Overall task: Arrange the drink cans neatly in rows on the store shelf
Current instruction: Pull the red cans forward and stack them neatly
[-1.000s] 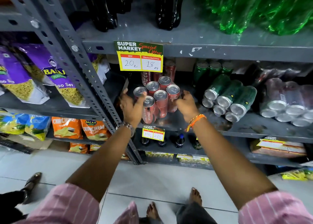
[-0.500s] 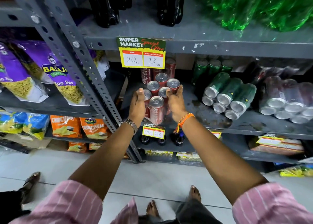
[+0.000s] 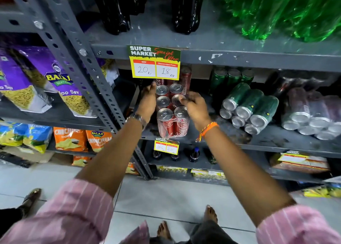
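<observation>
Care: left hand [image 3: 147, 100] flat, right hand [image 3: 196, 109] gripping the red metal drink cans [image 3: 172, 123]; I should push evenly.

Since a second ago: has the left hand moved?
Yes. The left hand slid deeper along the red cans: its fingertips now sit just under the yellow price tag, where earlier they stopped well short of it.
</observation>
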